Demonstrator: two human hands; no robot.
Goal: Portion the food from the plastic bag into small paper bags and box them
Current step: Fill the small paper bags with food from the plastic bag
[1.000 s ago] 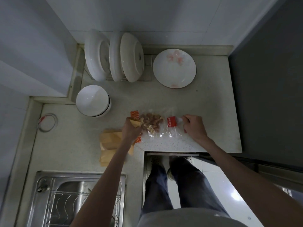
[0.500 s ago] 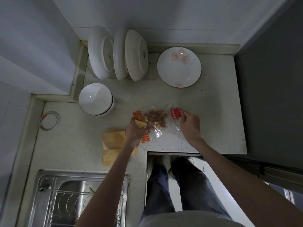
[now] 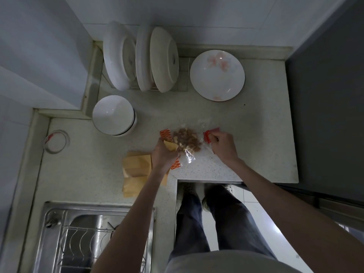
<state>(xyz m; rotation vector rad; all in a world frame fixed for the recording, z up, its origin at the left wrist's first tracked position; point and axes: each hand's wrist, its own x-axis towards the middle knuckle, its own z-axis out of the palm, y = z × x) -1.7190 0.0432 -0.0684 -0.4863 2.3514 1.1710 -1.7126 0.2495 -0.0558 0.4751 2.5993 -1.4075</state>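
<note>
A clear plastic bag [image 3: 188, 142] with orange-red printed ends holds brownish food pieces and lies on the speckled counter [image 3: 256, 150]. My left hand [image 3: 164, 154] grips a small tan paper bag [image 3: 171, 145] at the plastic bag's left side. My right hand [image 3: 223, 146] pinches the red right end of the plastic bag. A pile of tan paper bags [image 3: 136, 170] lies just left of my left wrist. No box is in view.
A stack of white bowls [image 3: 113, 115] stands behind and left of the bags. White plates [image 3: 141, 58] stand upright in a rack at the back wall, with a flowered plate [image 3: 217, 74] flat beside them. A steel sink [image 3: 94, 237] with a wire rack lies at front left. A dark panel [image 3: 331, 95] bounds the right.
My right hand has drawn the bag's red end leftward, bunching the plastic bag and heaping the food toward my left hand, which stays on the paper bag.
</note>
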